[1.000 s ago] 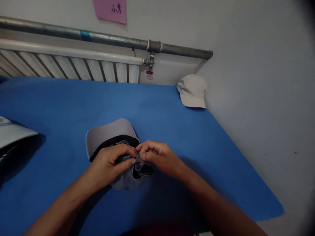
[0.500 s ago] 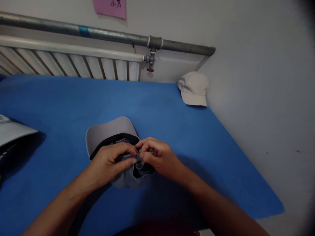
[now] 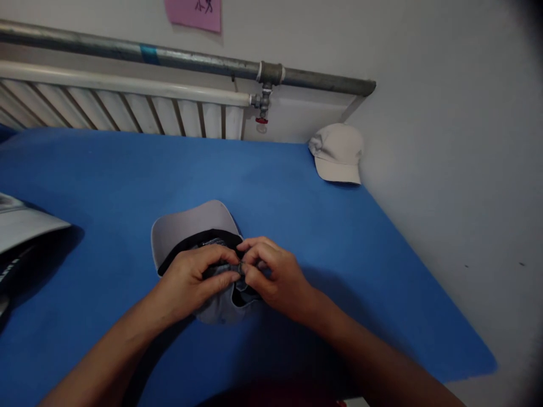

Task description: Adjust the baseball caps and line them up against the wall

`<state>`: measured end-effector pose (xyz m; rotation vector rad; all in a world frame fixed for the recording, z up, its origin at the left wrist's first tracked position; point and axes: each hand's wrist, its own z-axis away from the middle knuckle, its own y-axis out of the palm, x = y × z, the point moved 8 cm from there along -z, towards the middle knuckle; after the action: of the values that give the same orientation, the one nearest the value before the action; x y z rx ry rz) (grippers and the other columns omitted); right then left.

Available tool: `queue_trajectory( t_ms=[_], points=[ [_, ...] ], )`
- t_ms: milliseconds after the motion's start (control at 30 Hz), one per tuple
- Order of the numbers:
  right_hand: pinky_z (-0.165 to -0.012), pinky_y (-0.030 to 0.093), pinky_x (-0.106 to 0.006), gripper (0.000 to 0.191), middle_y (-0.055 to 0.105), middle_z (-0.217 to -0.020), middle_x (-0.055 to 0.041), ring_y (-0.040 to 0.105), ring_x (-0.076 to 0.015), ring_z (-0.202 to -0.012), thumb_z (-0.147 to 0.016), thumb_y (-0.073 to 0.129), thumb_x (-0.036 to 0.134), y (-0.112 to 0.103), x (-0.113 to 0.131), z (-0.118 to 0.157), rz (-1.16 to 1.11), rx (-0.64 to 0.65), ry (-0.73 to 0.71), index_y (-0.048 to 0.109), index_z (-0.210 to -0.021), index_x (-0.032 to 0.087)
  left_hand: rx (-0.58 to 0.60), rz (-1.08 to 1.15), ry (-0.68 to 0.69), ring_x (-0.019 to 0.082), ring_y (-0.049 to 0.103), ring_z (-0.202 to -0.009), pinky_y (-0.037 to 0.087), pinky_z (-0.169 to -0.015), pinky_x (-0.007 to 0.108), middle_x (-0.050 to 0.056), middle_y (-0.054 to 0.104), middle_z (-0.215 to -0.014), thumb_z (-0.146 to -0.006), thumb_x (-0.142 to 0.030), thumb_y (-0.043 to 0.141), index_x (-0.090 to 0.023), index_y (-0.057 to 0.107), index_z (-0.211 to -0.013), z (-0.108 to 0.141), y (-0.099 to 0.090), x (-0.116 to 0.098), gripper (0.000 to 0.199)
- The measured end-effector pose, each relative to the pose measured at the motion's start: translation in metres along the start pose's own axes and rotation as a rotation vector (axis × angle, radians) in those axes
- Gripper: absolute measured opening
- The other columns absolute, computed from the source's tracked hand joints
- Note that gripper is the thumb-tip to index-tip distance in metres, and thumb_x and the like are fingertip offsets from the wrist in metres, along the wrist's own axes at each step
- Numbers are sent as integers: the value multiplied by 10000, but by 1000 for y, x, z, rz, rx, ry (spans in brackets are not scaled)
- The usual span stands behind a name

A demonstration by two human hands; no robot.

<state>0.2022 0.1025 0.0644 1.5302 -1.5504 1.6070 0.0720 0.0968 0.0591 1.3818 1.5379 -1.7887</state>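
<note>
A grey baseball cap (image 3: 195,222) lies upside down on the blue tabletop, its brim pointing away to the upper left and its dark inner band showing. Both hands are at the cap's back strap (image 3: 240,268), beside the rear opening. My left hand (image 3: 197,277) pinches the strap between thumb and fingers from the left. Close against it, my right hand (image 3: 274,274) pinches the strap's other part, by a small buckle that the fingertips mostly cover. The fingertips of the two hands almost touch.
A beige cap (image 3: 338,152) sits at the table's far right corner against the wall. Another pale cap (image 3: 29,226) is cut off at the left edge. Behind the blue table (image 3: 203,169) run a white radiator (image 3: 169,113) and a metal pipe (image 3: 203,61) with a red-handled valve.
The right fingers have shifted slightly at the strap, thumb and forefinger curling closer to the buckle. The whole view has slid a little, so everything sits slightly further right.
</note>
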Motion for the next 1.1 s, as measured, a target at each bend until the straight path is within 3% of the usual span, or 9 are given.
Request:
queue_trajectory(
  t_ms=[167,333,467,533,767,1100],
  points=[
    [-663,478,-242,142,645,-1012,-37,626,-125,-832,-835,555,133,2,-6,0,-67,58,101,576,-705,187,-1,-20,-19,160,665,-838,497,-740,268,1,725,-916,-854,-254,621,-218,674,-944,-1,0,-1,110],
    [-771,487,-275,118,654,-982,-25,620,-134,-887,-854,571,163,3,-8,-2,-101,67,75,603,-746,197,17,-40,-70,152,646,-781,480,-693,260,1,712,-887,-834,-263,627,-216,669,-951,-2,-1,-1,133],
    [-750,498,-283,22,646,-1035,-29,617,-135,-871,-845,603,206,5,-10,-2,-142,135,69,605,-866,210,25,-35,-114,129,591,-661,440,-605,246,-14,667,-768,-816,-266,633,-201,658,-894,0,-2,3,105],
    [-770,507,-290,164,634,-1085,-31,618,-146,-926,-815,618,172,8,-9,-2,-148,194,41,595,-969,222,40,8,-144,123,567,-631,423,-573,242,-15,649,-743,-823,-296,635,-197,647,-882,0,-1,7,115],
    [-903,488,-336,251,638,-1056,-29,606,-161,-1011,-815,620,116,8,-3,-1,19,172,-137,586,-1033,236,49,55,-127,134,593,-709,447,-639,250,-12,656,-791,-848,-311,629,-207,646,-877,-1,-1,6,109],
    [-791,509,-297,212,644,-1001,-21,615,-146,-892,-821,661,193,5,-5,0,0,153,-125,597,-1021,227,84,223,-269,159,611,-782,479,-680,275,7,665,-864,-837,-372,639,-208,629,-957,3,2,18,204]
  ],
)
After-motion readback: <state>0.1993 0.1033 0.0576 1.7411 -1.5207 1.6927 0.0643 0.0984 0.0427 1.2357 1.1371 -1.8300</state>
